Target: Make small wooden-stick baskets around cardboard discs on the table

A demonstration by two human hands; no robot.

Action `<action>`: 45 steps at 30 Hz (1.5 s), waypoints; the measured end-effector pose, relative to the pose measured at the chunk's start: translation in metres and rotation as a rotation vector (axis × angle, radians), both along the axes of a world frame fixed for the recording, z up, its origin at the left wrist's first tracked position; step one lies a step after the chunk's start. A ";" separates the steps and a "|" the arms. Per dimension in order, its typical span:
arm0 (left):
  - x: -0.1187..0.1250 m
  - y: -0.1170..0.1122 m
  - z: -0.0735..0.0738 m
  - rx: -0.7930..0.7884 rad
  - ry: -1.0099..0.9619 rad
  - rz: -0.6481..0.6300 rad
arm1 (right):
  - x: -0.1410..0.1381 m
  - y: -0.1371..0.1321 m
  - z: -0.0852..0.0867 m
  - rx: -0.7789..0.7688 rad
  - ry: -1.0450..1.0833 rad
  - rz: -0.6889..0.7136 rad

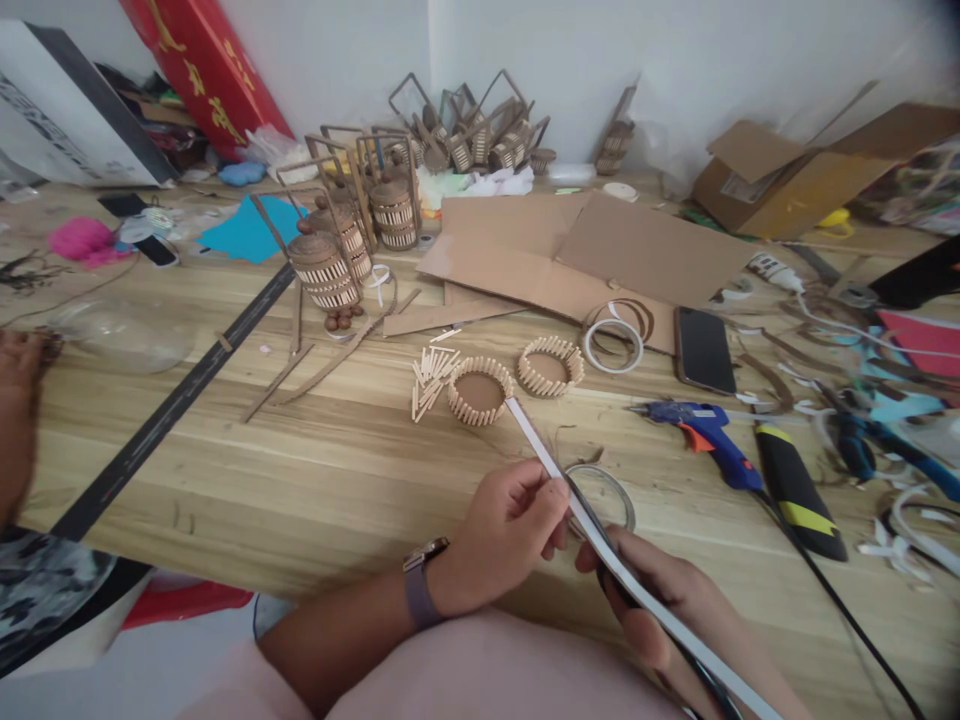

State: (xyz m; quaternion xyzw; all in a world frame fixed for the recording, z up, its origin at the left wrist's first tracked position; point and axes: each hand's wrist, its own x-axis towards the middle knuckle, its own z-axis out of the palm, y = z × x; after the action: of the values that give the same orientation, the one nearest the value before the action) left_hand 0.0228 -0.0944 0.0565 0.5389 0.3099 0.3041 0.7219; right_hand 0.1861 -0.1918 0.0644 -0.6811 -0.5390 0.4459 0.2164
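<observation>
My left hand [514, 530], with a watch on its wrist, pinches a long white strip [547, 455] that runs from near the stick-ringed cardboard disc [480, 390] down past my lap. Lower on the same strip, my right hand [660, 590] is closed round it together with a dark tool, which I cannot make out clearly. A clear tape ring [609, 492] lies on the wooden table [300, 470] just behind my fingers. A second stick ring [551, 365] and a small pile of short sticks [429, 378] lie beyond.
A blue glue gun [705, 430], a black and yellow knife [799, 495], a phone [705, 350] and a tape roll [613, 345] lie to the right. Cardboard sheets [570, 255] and small lantern models [330, 260] stand behind. Another person's hand [19, 410] rests at the far left beside a long black ruler [172, 410].
</observation>
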 end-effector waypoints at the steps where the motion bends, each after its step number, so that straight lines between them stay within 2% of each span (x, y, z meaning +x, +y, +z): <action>1: 0.000 0.000 0.000 0.002 -0.001 -0.008 | 0.000 0.000 0.000 0.000 -0.001 -0.001; 6: 0.001 -0.001 0.000 0.000 -0.034 -0.069 | -0.002 0.004 0.004 0.059 0.036 0.022; 15: 0.000 0.000 -0.001 0.001 -0.039 -0.070 | -0.002 0.004 0.001 0.031 0.010 -0.024; 20: 0.002 0.002 -0.001 -0.029 -0.021 0.072 | -0.003 0.000 0.002 -0.014 0.050 -0.018; 22: 0.002 0.001 -0.001 -0.018 -0.020 0.090 | -0.004 -0.001 0.003 -0.043 0.057 -0.031; 27: 0.000 -0.002 -0.003 -0.015 -0.012 0.009 | -0.005 0.002 0.005 -0.028 0.105 -0.014; 37: -0.001 -0.003 -0.004 0.003 -0.022 -0.014 | -0.005 0.002 0.000 -0.010 0.070 -0.052; 45: 0.000 -0.002 -0.003 -0.004 -0.034 -0.054 | -0.006 0.007 0.003 0.086 0.046 -0.005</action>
State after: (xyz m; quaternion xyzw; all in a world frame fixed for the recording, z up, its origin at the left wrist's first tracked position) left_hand 0.0226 -0.0964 0.0535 0.5403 0.2835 0.2928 0.7362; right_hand 0.1800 -0.1851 0.0674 -0.6620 -0.5508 0.4374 0.2591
